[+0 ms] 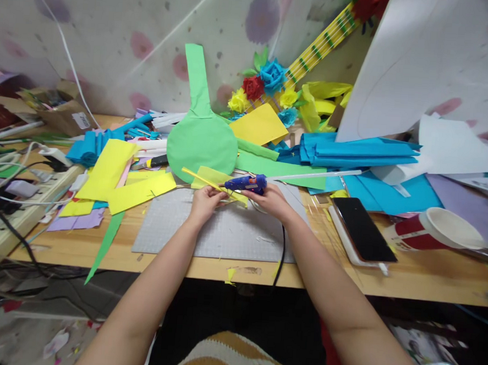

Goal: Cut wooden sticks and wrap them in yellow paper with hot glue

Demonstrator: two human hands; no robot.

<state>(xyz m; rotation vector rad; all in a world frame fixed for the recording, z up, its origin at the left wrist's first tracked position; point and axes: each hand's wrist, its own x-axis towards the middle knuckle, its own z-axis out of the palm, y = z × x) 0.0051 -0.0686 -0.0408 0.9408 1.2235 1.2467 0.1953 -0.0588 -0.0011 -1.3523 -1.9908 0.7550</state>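
Note:
My right hand [270, 199] is wrapped round a blue hot glue gun [247, 182], its nozzle pointing left and a long clear glue stick [316, 175] jutting from its back end. In my left hand [206, 203], thumb and fingers pinch a thin yellow paper strip [198, 178] close to the nozzle. Pale yellow paper [206, 176] lies just behind the fingers. Both hands are above a grey cutting mat [171, 222]. Beyond them stands a green paper-covered disc with a neck [202, 147]. My fingers partly cover the strip's lower end.
Yellow sheets [142, 191] and a cutter knife [156, 161] lie left. Rolled blue paper [353, 152], a phone [363, 228] and a paper cup [431, 230] are at the right. A power strip [31, 208] with cables sits far left. Paper flowers [272, 77] stand behind.

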